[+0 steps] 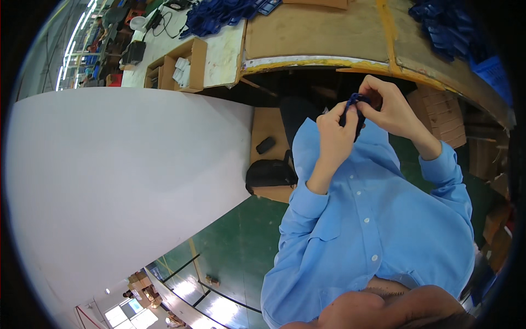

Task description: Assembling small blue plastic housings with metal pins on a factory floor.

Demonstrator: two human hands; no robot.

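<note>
My left hand (pixel 335 133) and my right hand (pixel 390 107) meet in front of my body, just short of the table's front edge. Between them is a small dark blue item (pixel 357 100) with a bunched, cord-like top; its kind is too small to make out. A darker part of it hangs below, beside my left fingers. Thumb and fingers of my left hand pinch it from the left. My right hand is curled over it, thumb and fingertips closed on its upper right side. My fingers partly hide the item.
Dark blue items lie heaped on the table (pixel 318 33) at the back and beside a blue basket (pixel 493 77) at far right. An open cardboard box (pixel 196 64) holds white pieces. A white panel (pixel 126 181) fills the left. A black bag (pixel 268 174) rests on cardboard.
</note>
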